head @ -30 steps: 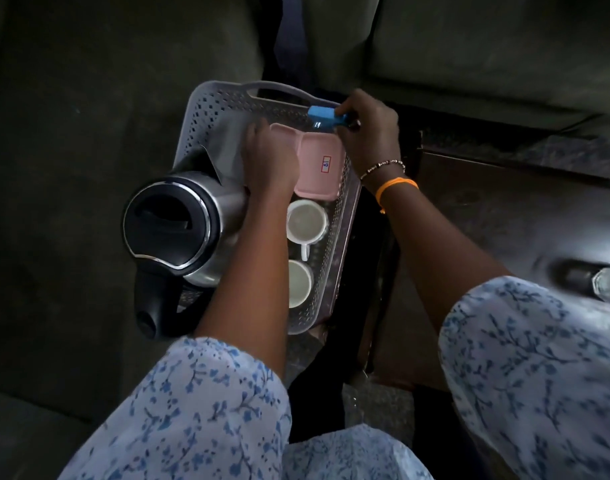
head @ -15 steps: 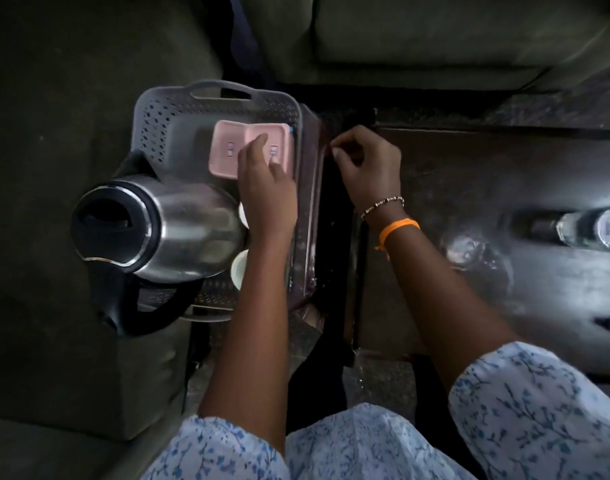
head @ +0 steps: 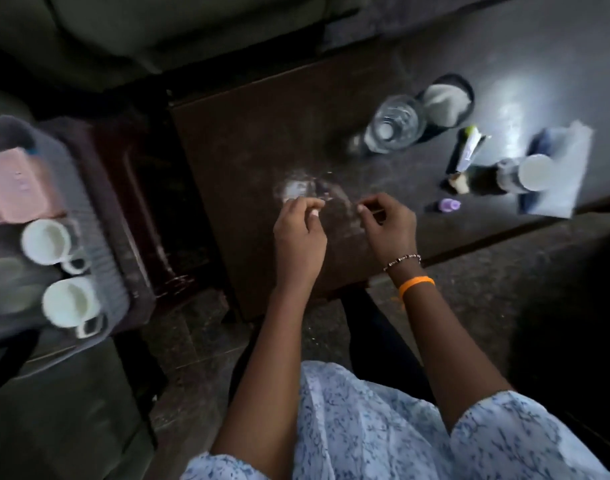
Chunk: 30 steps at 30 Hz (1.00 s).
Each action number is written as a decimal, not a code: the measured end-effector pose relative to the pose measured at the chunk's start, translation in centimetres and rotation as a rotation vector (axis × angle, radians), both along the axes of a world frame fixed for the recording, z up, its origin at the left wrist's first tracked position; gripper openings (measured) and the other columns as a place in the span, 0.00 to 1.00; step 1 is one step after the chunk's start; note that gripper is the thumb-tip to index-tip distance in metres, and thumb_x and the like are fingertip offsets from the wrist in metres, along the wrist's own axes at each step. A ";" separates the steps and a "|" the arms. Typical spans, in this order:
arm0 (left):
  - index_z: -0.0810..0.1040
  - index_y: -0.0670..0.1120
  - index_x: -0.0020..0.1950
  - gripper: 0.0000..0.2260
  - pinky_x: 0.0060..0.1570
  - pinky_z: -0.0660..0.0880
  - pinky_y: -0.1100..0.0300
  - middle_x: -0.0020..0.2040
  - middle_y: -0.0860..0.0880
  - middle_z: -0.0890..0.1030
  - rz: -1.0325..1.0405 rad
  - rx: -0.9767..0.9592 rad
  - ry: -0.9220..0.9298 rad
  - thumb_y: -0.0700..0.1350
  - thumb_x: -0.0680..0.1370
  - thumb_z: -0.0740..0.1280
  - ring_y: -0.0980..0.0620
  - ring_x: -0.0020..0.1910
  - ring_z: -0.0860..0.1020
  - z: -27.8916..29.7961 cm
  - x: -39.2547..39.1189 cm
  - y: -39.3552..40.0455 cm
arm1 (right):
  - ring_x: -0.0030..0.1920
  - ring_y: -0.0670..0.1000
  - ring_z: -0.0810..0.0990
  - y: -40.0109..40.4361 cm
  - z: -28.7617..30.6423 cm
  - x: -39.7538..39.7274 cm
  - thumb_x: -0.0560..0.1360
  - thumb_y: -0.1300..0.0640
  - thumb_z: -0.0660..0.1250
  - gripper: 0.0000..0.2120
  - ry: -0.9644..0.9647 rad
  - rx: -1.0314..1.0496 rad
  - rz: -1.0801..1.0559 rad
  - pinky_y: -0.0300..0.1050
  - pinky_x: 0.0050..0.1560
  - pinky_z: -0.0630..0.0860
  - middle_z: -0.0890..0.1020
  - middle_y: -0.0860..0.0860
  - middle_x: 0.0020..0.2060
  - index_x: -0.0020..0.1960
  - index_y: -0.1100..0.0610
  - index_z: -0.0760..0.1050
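1. Left hand (head: 300, 233): held over the dark table (head: 248, 140), fingers curled inward, thumb close to the fingertips.
2. Transparent object (head: 296, 190): on the table directly ahead of the left fingertips, at or against them. Blurred, so exact kind not determinable.
3. Left grip status: not determinable whether closed on the transparent object or merely at its near edge.
4. Right hand (head: 388, 225): just to the right of the left hand, apart from it. Thumb and forefinger tips drawn together, remaining fingers curled. Contents of the pinch, if any, not determinable.
5. Clear bottle (head: 395, 124): ahead and to the right of the right-hand pinch, well apart. Dark round dish (head: 445, 98) with white contents just behind it.
6. Purple cap (head: 448, 204): near, to the right of the right-hand fingertips.
7. Grey perforated tray (head: 99, 237): well to the left of the left hand, carrying a pink box (head: 19, 185) and two white cups (head: 47, 240).
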State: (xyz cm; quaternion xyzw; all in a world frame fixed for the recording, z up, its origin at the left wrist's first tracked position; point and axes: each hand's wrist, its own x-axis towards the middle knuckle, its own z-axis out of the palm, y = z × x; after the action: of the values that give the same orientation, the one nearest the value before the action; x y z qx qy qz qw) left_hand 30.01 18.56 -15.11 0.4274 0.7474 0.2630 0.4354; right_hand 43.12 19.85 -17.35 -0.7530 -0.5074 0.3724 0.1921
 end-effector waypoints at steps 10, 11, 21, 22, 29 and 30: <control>0.79 0.46 0.49 0.08 0.43 0.65 0.76 0.49 0.51 0.78 -0.437 -0.148 -0.022 0.38 0.77 0.61 0.57 0.47 0.75 -3.5 15.9 3.4 | 0.37 0.50 0.80 1.1 -2.2 18.4 0.71 0.66 0.66 0.05 -0.036 -0.013 -0.366 0.31 0.40 0.70 0.85 0.60 0.40 0.44 0.63 0.80; 0.79 0.46 0.49 0.08 0.43 0.66 0.75 0.49 0.51 0.78 -0.468 -0.163 -0.015 0.38 0.77 0.61 0.57 0.47 0.75 -3.9 17.1 3.7 | 0.36 0.51 0.81 1.3 -2.6 19.9 0.71 0.66 0.65 0.05 -0.039 -0.016 -0.398 0.35 0.41 0.72 0.84 0.61 0.39 0.45 0.63 0.80; 0.72 0.46 0.66 0.22 0.63 0.71 0.52 0.64 0.46 0.69 -0.869 -0.231 0.138 0.30 0.75 0.61 0.45 0.59 0.74 -8.4 24.4 5.8 | 0.51 0.67 0.80 3.7 -6.7 27.0 0.73 0.66 0.60 0.21 -0.012 -0.243 -0.450 0.61 0.57 0.75 0.82 0.65 0.50 0.65 0.56 0.69; 0.73 0.45 0.65 0.20 0.62 0.71 0.51 0.64 0.45 0.69 -0.910 -0.232 0.183 0.30 0.75 0.61 0.44 0.59 0.74 -8.8 24.7 6.0 | 0.53 0.67 0.79 4.0 -7.0 27.2 0.73 0.66 0.60 0.20 -0.015 -0.278 -0.431 0.60 0.59 0.75 0.81 0.65 0.53 0.64 0.57 0.70; 0.78 0.42 0.51 0.08 0.53 0.76 0.49 0.58 0.44 0.72 -0.961 -0.260 0.301 0.34 0.76 0.63 0.41 0.52 0.76 -11.2 24.4 6.1 | 0.57 0.61 0.77 4.6 -8.2 27.2 0.74 0.60 0.63 0.12 -0.183 -0.242 -0.404 0.45 0.53 0.68 0.81 0.63 0.55 0.57 0.62 0.75; 0.78 0.43 0.50 0.08 0.53 0.77 0.49 0.57 0.44 0.72 -0.940 -0.246 0.285 0.34 0.75 0.64 0.42 0.52 0.77 -11.3 24.2 6.0 | 0.57 0.61 0.77 4.5 -8.3 27.1 0.74 0.60 0.64 0.12 -0.201 -0.242 -0.409 0.46 0.53 0.68 0.81 0.62 0.54 0.56 0.62 0.76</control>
State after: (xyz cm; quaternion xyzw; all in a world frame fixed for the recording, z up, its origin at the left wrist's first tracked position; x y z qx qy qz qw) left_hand 54.24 24.55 -26.46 0.6948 0.5514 -0.1126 0.4477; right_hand 70.22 24.36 -25.65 -0.8907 -0.3128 0.3071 0.1208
